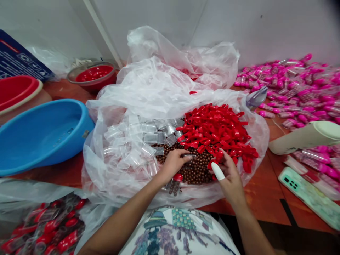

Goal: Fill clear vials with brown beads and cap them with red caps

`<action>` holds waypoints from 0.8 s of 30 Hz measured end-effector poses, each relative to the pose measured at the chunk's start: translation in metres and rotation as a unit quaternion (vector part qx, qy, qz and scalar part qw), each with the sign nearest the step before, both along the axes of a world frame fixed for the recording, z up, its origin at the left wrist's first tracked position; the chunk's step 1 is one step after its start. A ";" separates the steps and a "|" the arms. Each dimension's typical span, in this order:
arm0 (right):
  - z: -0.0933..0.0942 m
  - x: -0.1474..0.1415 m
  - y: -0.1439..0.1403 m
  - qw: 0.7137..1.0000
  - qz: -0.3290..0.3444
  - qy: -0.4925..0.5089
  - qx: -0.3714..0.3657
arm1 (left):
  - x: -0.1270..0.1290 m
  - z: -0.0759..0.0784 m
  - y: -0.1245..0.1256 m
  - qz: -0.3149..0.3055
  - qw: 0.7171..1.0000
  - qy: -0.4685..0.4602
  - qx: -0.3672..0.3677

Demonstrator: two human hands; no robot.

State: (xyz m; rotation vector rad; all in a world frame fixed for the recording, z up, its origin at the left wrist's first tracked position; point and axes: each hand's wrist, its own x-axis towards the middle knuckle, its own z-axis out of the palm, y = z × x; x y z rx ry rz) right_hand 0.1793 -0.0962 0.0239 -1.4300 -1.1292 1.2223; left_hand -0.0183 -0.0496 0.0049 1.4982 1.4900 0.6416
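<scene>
My left hand point(172, 163) is closed around a clear plastic tube point(189, 158), partly hidden by the fingers, low over a heap of small brown balls point(198, 170). My right hand point(230, 171), a white cover on its thumb, has its fingers bent round a red plastic cap point(219, 156) at the near edge of a pile of red caps point(215, 125). Loose clear tubes point(127, 141) lie left of the balls. Beneath my left wrist, a tube of brown balls with a red end point(175, 184) shows in part. All this rests on a spread plastic bag point(106, 102).
Left stand a blue basin point(39, 134) and a red basin point(18, 90). A bag of red-capped tubes point(53, 226) is at lower left. To the right are many pink-capped tubes point(305, 88), a pale cylindrical bottle point(300, 138) and a phone point(309, 196). A red bowl point(92, 83) sits behind.
</scene>
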 end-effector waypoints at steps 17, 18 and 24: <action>-0.011 0.012 0.006 0.979 0.008 0.192 -0.070 | 0.016 -0.004 0.002 0.046 0.935 -0.307 -0.172; -0.010 0.012 0.007 0.976 0.010 0.205 -0.079 | 0.015 -0.003 0.001 0.050 0.927 -0.326 -0.181; -0.007 0.007 0.010 0.972 0.008 0.225 -0.073 | 0.006 0.004 -0.011 0.067 0.881 -0.404 -0.238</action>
